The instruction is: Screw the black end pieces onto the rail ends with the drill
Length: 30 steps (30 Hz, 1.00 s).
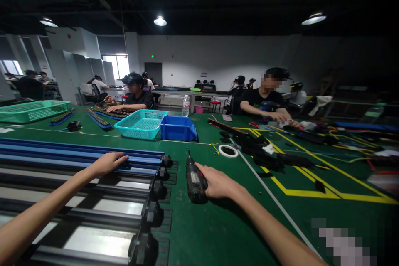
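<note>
Left hand: laid palm-down over blue rails, fingers extended together, gripping nothing that I can see; hand near the rails' right end.
Right hand: grasping a cordless drill from its right side, thumb towards the top; remaining fingers of this hand mostly hidden.
Drill: right of the rails, over the green table, bit pointing away from the wearer. Cannot tell whether it touches the surface.
Rail assembly: blue rails at the far side, dark bars and bright metal panels nearer; black end pieces line its right edge.
Tape ring: white roll, flat on the table, beyond the drill and to its right.
Containers: blue bin just beside a turquoise basket; clear bottle behind the bin.
Right half of table: dark parts lying across yellow floor-style lines.
Opposite side: co-worker in black, both hands low over the parts; second co-worker at left, a hand on segmented strips.
</note>
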{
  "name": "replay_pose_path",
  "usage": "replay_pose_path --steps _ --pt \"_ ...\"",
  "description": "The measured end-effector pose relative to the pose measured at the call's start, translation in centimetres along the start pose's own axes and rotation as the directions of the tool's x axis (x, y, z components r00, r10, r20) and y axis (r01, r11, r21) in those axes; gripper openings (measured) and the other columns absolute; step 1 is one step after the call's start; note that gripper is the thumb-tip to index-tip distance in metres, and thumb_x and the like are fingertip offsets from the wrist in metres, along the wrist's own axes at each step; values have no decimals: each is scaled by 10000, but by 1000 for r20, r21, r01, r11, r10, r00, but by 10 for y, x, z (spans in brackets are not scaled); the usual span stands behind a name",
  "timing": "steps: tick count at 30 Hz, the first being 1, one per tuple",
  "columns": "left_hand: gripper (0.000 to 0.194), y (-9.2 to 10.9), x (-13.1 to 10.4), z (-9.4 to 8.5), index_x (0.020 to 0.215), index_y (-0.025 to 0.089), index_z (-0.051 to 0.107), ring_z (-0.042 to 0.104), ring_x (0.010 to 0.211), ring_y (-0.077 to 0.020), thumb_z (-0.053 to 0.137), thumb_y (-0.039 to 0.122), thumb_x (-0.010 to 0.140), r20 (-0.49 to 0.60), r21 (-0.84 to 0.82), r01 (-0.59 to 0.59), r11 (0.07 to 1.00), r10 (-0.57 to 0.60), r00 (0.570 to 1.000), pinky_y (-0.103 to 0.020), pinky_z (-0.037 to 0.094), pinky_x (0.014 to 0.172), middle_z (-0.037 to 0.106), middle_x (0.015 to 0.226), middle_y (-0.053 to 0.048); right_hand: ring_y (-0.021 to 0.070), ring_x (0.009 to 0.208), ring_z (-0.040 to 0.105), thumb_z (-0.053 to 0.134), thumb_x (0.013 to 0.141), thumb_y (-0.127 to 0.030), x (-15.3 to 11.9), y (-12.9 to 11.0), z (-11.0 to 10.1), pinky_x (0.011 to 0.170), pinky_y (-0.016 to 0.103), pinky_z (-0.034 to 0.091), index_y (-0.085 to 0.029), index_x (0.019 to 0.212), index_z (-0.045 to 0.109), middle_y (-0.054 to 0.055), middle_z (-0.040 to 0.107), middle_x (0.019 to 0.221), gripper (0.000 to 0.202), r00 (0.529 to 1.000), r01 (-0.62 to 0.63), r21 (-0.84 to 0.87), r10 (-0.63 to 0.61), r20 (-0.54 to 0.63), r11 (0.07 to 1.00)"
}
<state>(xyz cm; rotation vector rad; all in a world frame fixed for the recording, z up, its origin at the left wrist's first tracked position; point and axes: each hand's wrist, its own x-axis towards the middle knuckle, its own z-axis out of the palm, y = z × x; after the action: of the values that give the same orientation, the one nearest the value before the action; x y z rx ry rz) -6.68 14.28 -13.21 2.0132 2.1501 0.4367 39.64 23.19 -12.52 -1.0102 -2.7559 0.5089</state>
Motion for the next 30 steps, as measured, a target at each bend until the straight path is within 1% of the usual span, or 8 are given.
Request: replay_pose_path --steps 4,7,9,12,17,19,23,30 --pt "616 3 0 -2 1037 194 676 628 927 -265 315 654 843 7 -14 6 1000 -6 1000 -285 408 858 699 1002 -82 289 994 545 654 636 -272 -8 -7 -3 782 370 406 -263 1403 314 111 580 1109 839 994 15 51 -9 -110 999" --pt "610 7 -1 -4 995 189 685 630 917 -268 326 654 832 7 -30 14 999 -14 1000 -295 412 857 703 966 -89 273 1023 550 668 645 -264 -3 -14 -11 858 399 414 -269 1366 384 92 586 1150 775 970 92 282 -22 -243 955" --pt "588 10 -2 -5 960 192 690 633 900 -267 341 645 827 -2 -38 25 999 -25 1000 -297 419 841 707 924 -85 257 1048 552 703 626 -253 5 -17 -15 907 402 412 -243 1354 400 86 582 1188 788 939 203 482 -30 -342 852" --pt "541 14 -4 -7 908 201 692 639 857 -259 354 617 831 -18 -26 35 999 -36 999 -293 429 800 706 845 -71 230 977 585 726 594 -203 18 -18 -18 878 372 450 -182 1256 500 84 616 1131 700 909 296 753 69 -411 587" --pt "464 17 -2 -11 847 188 673 613 843 -242 363 533 873 -85 163 -92 982 107 991 -307 400 804 678 833 -88 168 832 597 606 760 -281 31 -10 -10 707 270 512 -117 995 633 93 637 986 287 939 231 969 281 -199 -87" --pt "423 25 1 -14 860 183 661 596 850 -238 383 501 881 -117 237 -163 958 194 974 -316 385 809 663 849 -95 150 802 592 593 784 -287 35 0 -2 639 229 515 -105 947 637 90 628 934 248 954 174 948 285 -95 -266" --pt "383 65 13 -12 894 192 618 585 774 -191 372 485 905 -85 136 -248 959 261 962 -277 381 722 649 840 -67 125 722 581 591 791 -258 40 24 16 585 196 511 -87 932 627 84 611 849 224 963 45 919 261 64 -391" --pt "354 139 41 30 888 195 506 566 655 -170 419 538 874 -85 -91 -108 990 100 991 -249 314 586 626 727 -22 115 667 560 525 806 -285 38 41 21 601 185 484 -31 938 605 114 587 848 298 969 -87 897 171 177 -434"
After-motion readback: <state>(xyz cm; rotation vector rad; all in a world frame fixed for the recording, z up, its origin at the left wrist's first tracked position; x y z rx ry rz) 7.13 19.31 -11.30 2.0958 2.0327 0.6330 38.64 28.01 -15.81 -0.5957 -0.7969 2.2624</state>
